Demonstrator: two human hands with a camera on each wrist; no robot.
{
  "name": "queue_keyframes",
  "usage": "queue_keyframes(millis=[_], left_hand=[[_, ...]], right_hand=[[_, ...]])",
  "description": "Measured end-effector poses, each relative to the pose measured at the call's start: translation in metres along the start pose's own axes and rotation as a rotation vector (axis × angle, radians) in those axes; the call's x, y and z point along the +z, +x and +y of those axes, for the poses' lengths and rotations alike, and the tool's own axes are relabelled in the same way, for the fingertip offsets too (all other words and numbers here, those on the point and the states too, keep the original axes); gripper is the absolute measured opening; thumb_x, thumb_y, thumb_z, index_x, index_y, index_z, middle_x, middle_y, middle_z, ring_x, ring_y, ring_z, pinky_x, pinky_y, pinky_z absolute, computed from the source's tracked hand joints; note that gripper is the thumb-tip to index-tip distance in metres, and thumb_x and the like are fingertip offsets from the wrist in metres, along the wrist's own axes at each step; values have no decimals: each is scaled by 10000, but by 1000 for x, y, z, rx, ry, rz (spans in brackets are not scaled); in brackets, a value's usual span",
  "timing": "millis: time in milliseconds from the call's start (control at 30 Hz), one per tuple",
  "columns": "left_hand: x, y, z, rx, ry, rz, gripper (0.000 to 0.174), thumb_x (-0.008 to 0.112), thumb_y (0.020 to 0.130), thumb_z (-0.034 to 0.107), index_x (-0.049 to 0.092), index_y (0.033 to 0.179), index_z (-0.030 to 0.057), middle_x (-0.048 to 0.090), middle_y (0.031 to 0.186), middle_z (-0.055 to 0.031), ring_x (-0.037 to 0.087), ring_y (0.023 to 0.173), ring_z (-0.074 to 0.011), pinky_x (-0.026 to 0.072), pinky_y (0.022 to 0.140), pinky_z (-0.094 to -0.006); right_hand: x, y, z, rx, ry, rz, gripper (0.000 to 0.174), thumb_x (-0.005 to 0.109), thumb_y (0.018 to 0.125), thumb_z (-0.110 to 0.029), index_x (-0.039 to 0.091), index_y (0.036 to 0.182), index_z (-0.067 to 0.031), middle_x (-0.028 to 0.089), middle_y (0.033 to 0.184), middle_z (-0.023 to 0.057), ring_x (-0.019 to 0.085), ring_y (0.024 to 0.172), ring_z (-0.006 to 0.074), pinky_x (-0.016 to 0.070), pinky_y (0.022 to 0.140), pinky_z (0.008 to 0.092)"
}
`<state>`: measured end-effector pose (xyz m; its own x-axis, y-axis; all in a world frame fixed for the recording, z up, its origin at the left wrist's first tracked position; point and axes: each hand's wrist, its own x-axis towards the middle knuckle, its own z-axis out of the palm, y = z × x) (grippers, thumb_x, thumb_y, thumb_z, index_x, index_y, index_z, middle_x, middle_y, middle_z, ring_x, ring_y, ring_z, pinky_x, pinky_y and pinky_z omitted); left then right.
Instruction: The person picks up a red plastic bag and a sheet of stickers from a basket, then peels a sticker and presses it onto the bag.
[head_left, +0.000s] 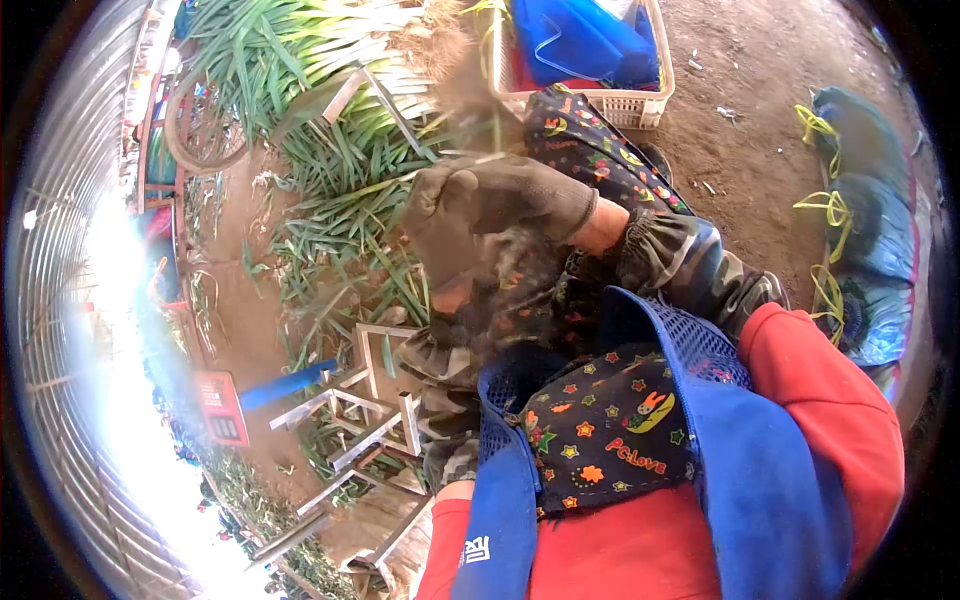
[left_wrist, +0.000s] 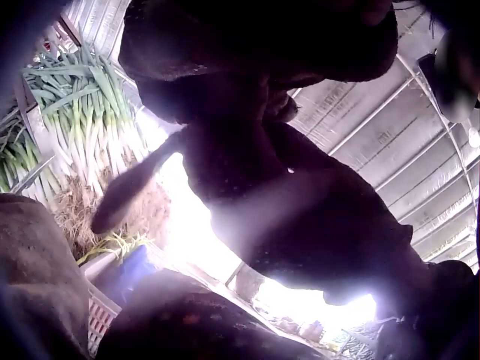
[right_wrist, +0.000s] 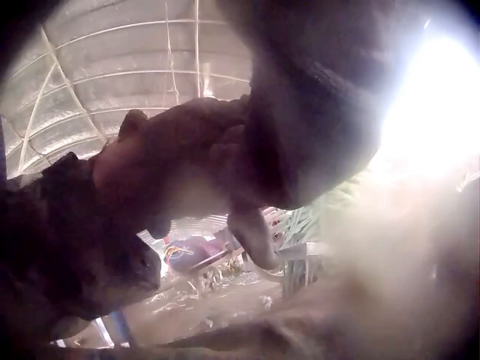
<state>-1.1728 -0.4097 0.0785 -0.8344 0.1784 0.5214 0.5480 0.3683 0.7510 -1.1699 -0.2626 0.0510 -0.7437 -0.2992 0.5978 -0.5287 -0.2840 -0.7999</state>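
Both hands wear dark, soiled gloves and meet in front of the body in the head view. My right hand (head_left: 535, 195) reaches across from the right, its fingers bent where they overlap the left hand. My left hand (head_left: 440, 245) comes up from below, its fingers mostly hidden at the meeting point. In the left wrist view the right hand (left_wrist: 240, 180) is a dark shape with one finger pointing out. The left hand (right_wrist: 180, 157) shows in the right wrist view against bright light. I cannot tell whether anything lies between the hands. Leeks (head_left: 350, 180) lie just beyond them.
A white plastic crate (head_left: 655, 105) with blue cloth (head_left: 585, 45) stands ahead on the dirt floor. Blue sacks (head_left: 870, 260) tied with yellow string line the right side. To the left are a metal frame (head_left: 365, 440) and a red sign (head_left: 221, 408).
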Motion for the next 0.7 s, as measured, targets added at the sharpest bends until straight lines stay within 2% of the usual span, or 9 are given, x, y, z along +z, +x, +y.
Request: queue_keyframes(millis=[100,167,233,367,467,500,600,633,700], left_hand=[[-7,7,-11,-330,-171,231,225,649,920,230,679,969,12,630,736,-14,564,652,-92,468,585,-227],[-31,20,-21,-569,-236,411,207,604,945,242,660,941,43,590,691,-6,552,602,-108,441,497,-236],[-43,21,-28,-570,-217,390,214,608,945,257,663,944,49,588,686,-4,543,590,-101,416,474,-219],[-62,15,-49,-570,-156,329,231,615,943,286,668,949,62,584,675,0,525,566,-87,367,428,-187],[-42,1,-40,-543,-758,211,290,633,931,323,641,1017,46,604,739,2,509,553,-81,377,457,-193],[-40,-4,-30,-590,-810,70,392,668,902,344,587,1131,36,611,858,-1,533,624,-85,408,512,-212],[-31,-13,-33,-663,-482,-224,554,726,860,368,524,1244,23,596,963,-16,574,760,-110,468,632,-239],[-23,-15,-31,-648,-458,-238,558,737,853,362,527,1239,17,591,957,-13,574,775,-116,471,657,-247],[-17,-13,-20,-617,-398,-244,568,758,840,351,535,1231,5,582,945,-5,575,805,-128,478,706,-263]], right_hand=[[23,1,13,580,1016,234,372,492,1005,-207,532,1265,56,559,1336,92,556,1167,218,432,996,333],[22,-7,-18,628,951,167,418,471,1012,-199,468,1336,65,521,1376,80,517,1213,203,390,1037,328],[22,-9,-56,676,744,155,519,486,1001,-225,383,1426,54,481,1418,88,444,1291,184,308,1105,331],[16,-7,-45,546,923,215,467,482,1001,-243,443,1372,38,522,1371,97,493,1234,187,343,1083,347],[7,-8,-41,601,1059,348,395,487,998,-264,542,1276,10,608,1261,107,566,1145,204,392,1044,374],[6,-8,-43,604,1035,354,366,494,993,-267,572,1236,-5,633,1208,96,579,1115,202,404,1023,376],[7,-10,-44,715,865,412,273,547,959,-249,634,1125,-50,679,1052,50,619,972,180,461,892,350],[9,-15,-21,609,885,416,256,578,942,-242,644,1101,-53,681,1047,46,620,943,161,474,850,324],[0,-16,-27,675,735,454,281,610,916,-236,668,1097,-28,674,974,18,591,873,103,455,764,272]])
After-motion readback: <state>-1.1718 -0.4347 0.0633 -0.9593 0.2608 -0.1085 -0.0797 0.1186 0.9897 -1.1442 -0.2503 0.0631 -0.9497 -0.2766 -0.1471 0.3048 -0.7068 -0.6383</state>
